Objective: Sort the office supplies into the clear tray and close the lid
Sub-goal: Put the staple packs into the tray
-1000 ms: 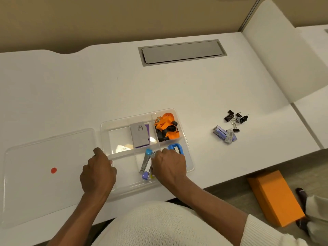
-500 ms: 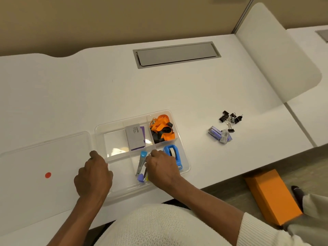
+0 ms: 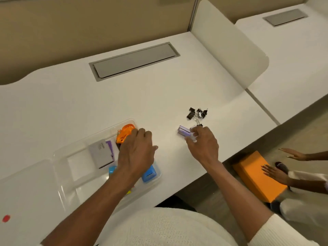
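The clear tray (image 3: 71,158) sits at the desk's near left, its lid (image 3: 26,189) open flat to the left with a red dot (image 3: 6,218). Inside lie an orange lanyard (image 3: 124,134), a grey-and-purple box (image 3: 101,154), a blue stapler (image 3: 111,170) and a blue tape dispenser (image 3: 150,174). My left hand (image 3: 136,153) lies palm down over the tray's right side, fingers curled at its far right rim. My right hand (image 3: 204,144) is closed on the purple staple boxes (image 3: 183,131) on the desk. Black binder clips (image 3: 197,113) lie just beyond them.
A grey cable hatch (image 3: 134,61) is set into the desk at the back. A white divider panel (image 3: 230,50) stands at the right. On the floor lies an orange box (image 3: 255,178), with another person's hands (image 3: 276,173) by it.
My right hand left the tray and reached right to the staple boxes. My left hand shifted from the tray's left part to its right side. The view turned right.
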The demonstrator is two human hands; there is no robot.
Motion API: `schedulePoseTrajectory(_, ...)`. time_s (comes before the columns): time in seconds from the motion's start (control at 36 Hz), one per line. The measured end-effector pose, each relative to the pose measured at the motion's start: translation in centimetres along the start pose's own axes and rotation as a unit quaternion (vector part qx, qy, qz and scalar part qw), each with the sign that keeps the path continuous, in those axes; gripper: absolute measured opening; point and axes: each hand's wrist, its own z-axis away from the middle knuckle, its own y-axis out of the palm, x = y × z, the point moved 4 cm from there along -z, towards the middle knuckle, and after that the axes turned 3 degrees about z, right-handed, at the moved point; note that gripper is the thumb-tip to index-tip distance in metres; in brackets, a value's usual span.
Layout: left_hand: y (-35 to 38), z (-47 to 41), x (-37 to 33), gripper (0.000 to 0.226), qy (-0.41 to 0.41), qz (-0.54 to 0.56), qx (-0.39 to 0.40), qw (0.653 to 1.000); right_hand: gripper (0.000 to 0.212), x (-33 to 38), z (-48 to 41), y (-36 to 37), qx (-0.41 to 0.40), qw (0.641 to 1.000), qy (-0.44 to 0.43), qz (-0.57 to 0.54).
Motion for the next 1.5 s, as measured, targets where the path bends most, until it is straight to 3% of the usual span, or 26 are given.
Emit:
schedulePoseTrajectory(0.14, 3.9, -5.1, -6.2, 0.026, 0.173, -0.086, 0.027, 0.981, 0.053, -4.7, -2.8, 0.6, 0.031, 0.998, 0.037, 0.039)
schedulePoseTrajectory(0.22, 6.0, -7.8, -8.5, 0.039, 0.234, -0.110, 0.043, 0.965, 0.065, -5.9, -3.8, 1.1, 0.045, 0.997, 0.045, 0.050)
schedulePoseTrajectory(0.39, 8.9, -11.3, -10.5, 0.049, 0.245, -0.098, 0.073, 0.962, 0.060, -6.1, -4.7, 1.8, 0.044, 0.997, 0.032, 0.061)
schedulePoseTrajectory(0.61, 9.9, -12.0, -11.3, 0.032, 0.235, -0.070, 0.093, 0.965, 0.040, -6.1, -5.1, 2.7, 0.030, 0.997, 0.062, 0.025)
schedulePoseTrajectory(0.78, 8.8, -11.3, -11.9, 0.031, 0.163, -0.028, 0.108, 0.980, 0.038, -6.4, -5.8, 2.8, 0.058, 0.994, 0.081, -0.051)
schedulePoseTrajectory(0.89, 7.7, -10.2, -11.7, 0.031, 0.116, -0.006, 0.057, 0.992, 0.044, -6.0, -5.6, 2.3, 0.062, 0.989, 0.109, -0.080)
schedulePoseTrajectory(1.03, 4.7, -8.3, -9.2, 0.020, 0.012, 0.117, -0.020, 0.993, 0.050, -4.0, -3.9, 1.8, 0.072, 0.980, 0.122, -0.142)
schedulePoseTrajectory(1.25, -1.3, -1.6, 0.2, 0.022, -0.179, 0.252, -0.124, 0.943, 0.050, 4.8, 0.6, 2.3, 0.118, 0.972, 0.025, -0.201)
schedulePoseTrajectory(1.5, -3.9, 7.9, 12.8, 0.030, -0.394, 0.235, -0.169, 0.872, 0.041, 16.8, 6.4, 5.6, 0.216, 0.949, -0.127, -0.190)
